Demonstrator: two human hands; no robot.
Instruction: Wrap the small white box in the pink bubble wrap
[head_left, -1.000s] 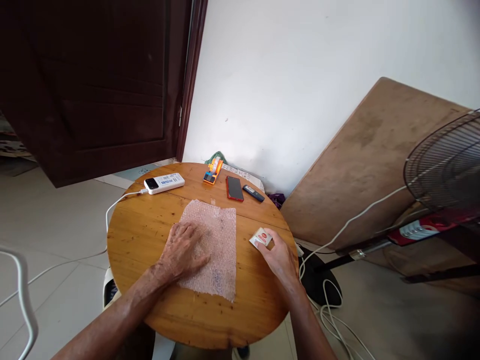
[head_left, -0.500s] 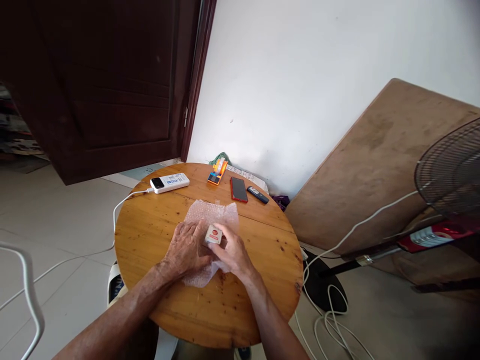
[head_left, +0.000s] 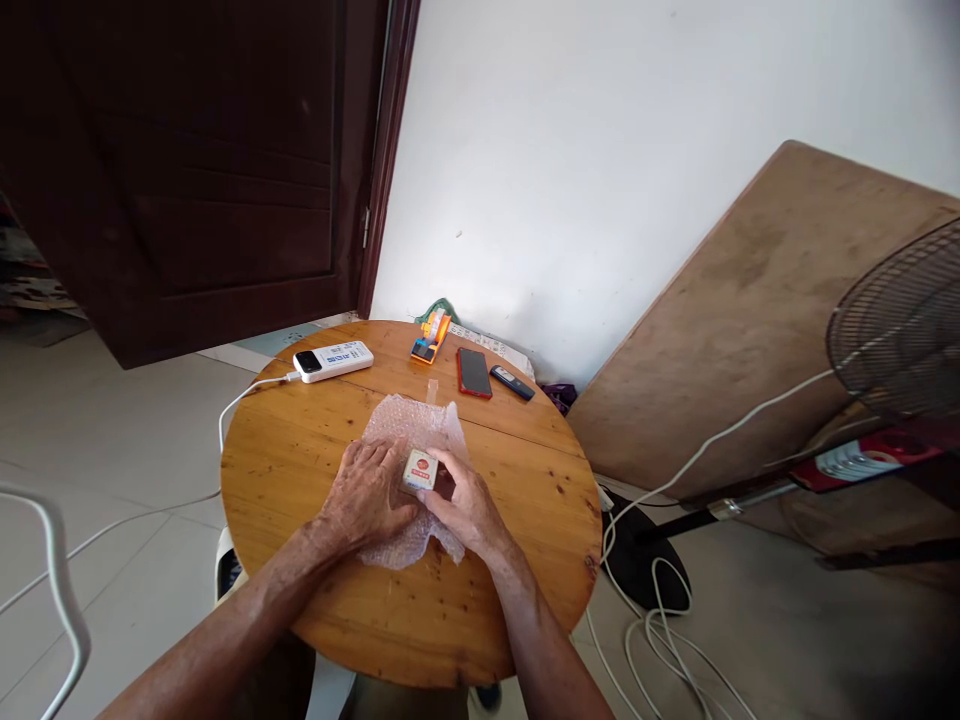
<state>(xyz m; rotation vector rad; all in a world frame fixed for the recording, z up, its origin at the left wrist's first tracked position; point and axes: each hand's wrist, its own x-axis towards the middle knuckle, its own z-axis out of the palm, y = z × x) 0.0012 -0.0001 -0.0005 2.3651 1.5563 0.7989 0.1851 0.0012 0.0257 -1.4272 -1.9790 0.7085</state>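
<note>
A small whitish box with a red mark on top stands on a sheet of bubble wrap on the round wooden table. My right hand grips the box at its right side between thumb and fingers. Flat on the wrap, just left of the box, lies my left hand, fingers spread and holding nothing. A clear strip of tape sticks out beyond the wrap's far edge.
Near the far edge are a white power bank with a cable, an orange tape dispenser, a red-edged phone and a dark handheld device. A fan stands at right.
The view has shifted slightly, moving the scene a little left. The tape strip at the wrap's far edge shows more fully. Both hands keep nearly the same pose around the box.
</note>
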